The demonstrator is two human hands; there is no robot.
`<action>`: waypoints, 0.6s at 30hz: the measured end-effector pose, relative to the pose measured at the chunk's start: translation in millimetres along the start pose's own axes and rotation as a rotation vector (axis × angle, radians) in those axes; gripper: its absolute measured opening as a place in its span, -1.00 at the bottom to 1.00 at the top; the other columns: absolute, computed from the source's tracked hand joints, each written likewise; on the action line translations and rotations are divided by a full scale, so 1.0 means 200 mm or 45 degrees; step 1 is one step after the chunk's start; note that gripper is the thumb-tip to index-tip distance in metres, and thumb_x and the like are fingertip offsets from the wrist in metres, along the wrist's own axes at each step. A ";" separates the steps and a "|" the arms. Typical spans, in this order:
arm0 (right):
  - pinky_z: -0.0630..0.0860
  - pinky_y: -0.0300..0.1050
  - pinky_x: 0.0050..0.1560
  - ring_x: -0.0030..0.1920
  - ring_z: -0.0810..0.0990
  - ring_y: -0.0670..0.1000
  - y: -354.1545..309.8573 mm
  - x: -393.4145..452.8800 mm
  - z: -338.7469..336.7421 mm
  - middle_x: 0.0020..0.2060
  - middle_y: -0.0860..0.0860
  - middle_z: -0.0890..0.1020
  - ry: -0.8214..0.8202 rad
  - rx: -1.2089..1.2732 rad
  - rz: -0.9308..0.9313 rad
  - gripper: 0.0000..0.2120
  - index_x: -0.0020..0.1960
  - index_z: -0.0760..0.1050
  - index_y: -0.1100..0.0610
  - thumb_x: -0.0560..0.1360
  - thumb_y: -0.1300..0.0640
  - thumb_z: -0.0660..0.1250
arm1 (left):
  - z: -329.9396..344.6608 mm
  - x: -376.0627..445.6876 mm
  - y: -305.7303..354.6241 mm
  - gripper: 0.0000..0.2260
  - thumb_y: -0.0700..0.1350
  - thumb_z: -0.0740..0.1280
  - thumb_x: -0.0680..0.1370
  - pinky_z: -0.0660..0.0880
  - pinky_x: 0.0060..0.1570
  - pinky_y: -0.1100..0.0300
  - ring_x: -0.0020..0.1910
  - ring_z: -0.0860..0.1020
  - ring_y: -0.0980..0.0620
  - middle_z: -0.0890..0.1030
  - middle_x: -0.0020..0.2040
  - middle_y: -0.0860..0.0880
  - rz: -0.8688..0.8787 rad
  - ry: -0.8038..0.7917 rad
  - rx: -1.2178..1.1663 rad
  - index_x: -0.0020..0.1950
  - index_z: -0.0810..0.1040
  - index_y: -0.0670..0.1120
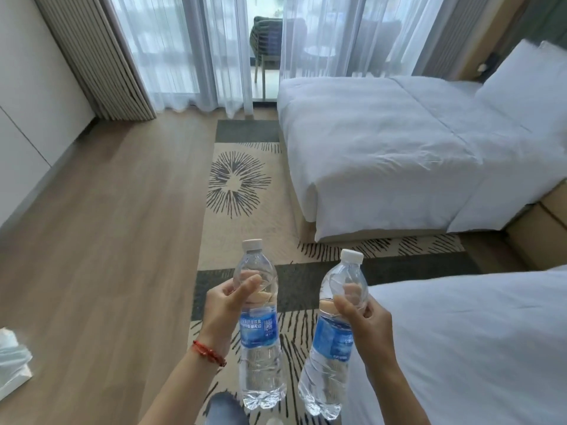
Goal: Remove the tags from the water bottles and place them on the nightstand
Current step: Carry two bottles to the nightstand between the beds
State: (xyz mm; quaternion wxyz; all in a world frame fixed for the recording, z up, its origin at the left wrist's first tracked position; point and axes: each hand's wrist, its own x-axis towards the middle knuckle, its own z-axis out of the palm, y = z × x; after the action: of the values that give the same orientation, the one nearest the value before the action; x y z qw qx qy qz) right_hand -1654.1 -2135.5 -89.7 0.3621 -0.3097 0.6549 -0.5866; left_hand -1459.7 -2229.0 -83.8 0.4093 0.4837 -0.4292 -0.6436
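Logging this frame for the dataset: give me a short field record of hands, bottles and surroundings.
left hand: grips left bottle at its upper body
right hand: grips right bottle at its upper body
bottles: upright, capped, blue labels on, held apart
tags: none discernible
nightstand: not clearly in view
beds: far bed, near bed at right
floor: wood with patterned rug

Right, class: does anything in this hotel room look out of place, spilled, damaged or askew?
Crumpled clear plastic lies loose on the wooden floor at the far left, like litter. The right bottle tilts in the right hand; the left bottle stays upright. Both are capped; nothing is spilled.
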 end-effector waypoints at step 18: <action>0.51 -0.39 -0.39 -0.29 0.66 -0.16 -0.09 1.34 0.43 -0.36 -0.07 0.66 0.369 0.006 0.054 -0.61 -0.10 0.54 0.11 0.17 -0.09 0.41 | 0.32 1.63 0.37 -0.78 -0.07 0.44 0.22 0.53 -0.40 0.33 -0.38 0.64 0.08 0.68 -0.37 -0.01 -0.073 -0.382 0.131 -0.20 0.61 -0.14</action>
State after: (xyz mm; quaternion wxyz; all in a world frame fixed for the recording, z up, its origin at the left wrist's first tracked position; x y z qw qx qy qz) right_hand -1729.6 -2407.4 -106.6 0.2767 -0.2070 0.7053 -0.6190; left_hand -1578.0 -2548.8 -91.6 0.2969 0.4145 -0.5040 -0.6972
